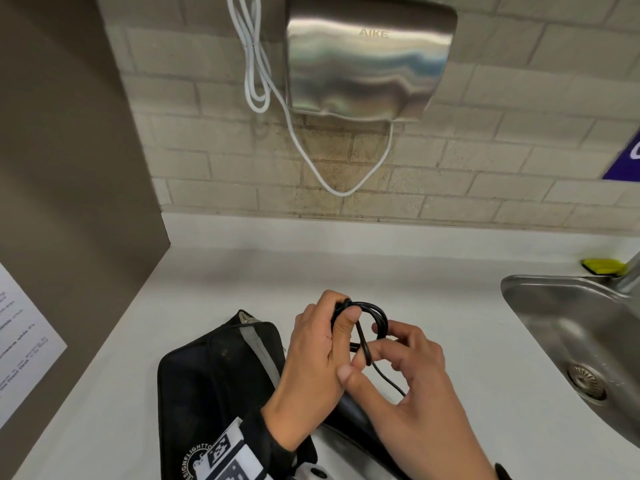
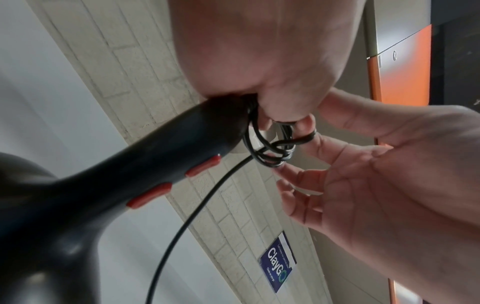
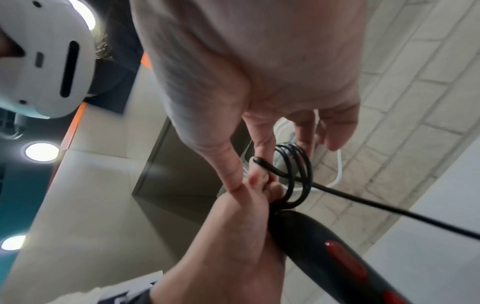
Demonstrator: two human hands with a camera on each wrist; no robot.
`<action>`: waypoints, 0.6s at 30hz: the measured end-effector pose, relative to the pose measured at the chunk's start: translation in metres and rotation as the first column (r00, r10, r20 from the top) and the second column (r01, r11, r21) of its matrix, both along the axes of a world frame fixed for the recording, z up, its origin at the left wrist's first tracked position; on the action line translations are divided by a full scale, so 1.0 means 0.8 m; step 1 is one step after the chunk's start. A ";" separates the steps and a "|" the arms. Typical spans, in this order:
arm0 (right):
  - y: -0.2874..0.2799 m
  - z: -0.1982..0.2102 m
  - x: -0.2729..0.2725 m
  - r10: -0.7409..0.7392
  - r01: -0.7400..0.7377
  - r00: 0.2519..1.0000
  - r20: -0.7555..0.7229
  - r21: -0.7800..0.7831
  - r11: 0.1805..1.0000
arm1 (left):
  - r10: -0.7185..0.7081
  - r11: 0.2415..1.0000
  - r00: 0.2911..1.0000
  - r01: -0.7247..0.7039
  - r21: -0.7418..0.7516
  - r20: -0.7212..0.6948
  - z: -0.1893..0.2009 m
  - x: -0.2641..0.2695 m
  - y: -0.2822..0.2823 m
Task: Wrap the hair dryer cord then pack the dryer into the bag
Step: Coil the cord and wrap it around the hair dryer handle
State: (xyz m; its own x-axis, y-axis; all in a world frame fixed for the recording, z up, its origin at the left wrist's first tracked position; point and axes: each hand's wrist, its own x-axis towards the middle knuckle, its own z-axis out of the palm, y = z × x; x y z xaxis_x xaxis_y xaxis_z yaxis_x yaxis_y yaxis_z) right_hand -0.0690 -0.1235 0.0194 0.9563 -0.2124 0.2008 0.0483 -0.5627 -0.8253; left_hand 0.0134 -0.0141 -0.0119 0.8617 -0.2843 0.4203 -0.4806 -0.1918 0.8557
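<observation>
Even indoor light, glare on steel hand dryer, wrist views blurred, wide-angle edges bent

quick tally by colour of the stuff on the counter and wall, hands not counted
Black: 3, the dryer, its cord and the bag
Silver: 2, the hand dryer and the sink
White: 1, the cable
Yellow: 1, the sponge
Total: 7
</observation>
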 end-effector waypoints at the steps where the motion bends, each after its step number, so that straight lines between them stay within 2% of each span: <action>1: 0.000 -0.003 -0.001 0.000 0.001 1.000 0.028 -0.055 0.998 | 0.011 1.000 1.000 -0.011 -0.009 -0.002 0.000 0.000 0.000; 5: 0.003 -0.017 -0.004 -0.062 0.101 0.982 0.179 -0.218 0.971 | 0.054 0.997 0.999 -0.054 -0.058 -0.003 0.001 -0.003 -0.003; 7: 0.001 -0.021 -0.004 -0.062 0.125 0.965 0.254 -0.242 0.962 | 0.080 0.995 0.997 -0.079 -0.056 0.019 0.001 -0.003 -0.004; 9: -0.002 -0.020 -0.002 -0.022 0.067 0.961 0.274 -0.155 0.986 | 0.094 0.994 0.995 -0.092 -0.052 0.039 0.001 -0.004 -0.004; 11: -0.006 -0.015 -0.002 0.039 -0.044 0.970 0.241 0.016 0.999 | 0.105 0.994 0.993 -0.102 -0.040 0.053 0.001 -0.004 -0.003; 13: -0.010 -0.013 -0.003 0.081 -0.114 0.971 0.224 0.138 0.984 | 0.107 0.994 0.993 -0.106 -0.021 0.057 0.001 -0.003 -0.003; 16: -0.017 -0.014 0.000 0.113 -0.168 0.968 0.223 0.244 0.955 | 0.110 0.994 0.990 -0.111 0.006 0.084 0.001 -0.004 -0.005; 18: -0.024 -0.013 0.002 0.156 -0.219 0.967 0.201 0.344 0.913 | 0.103 0.994 0.990 -0.106 0.026 0.099 0.001 -0.007 -0.007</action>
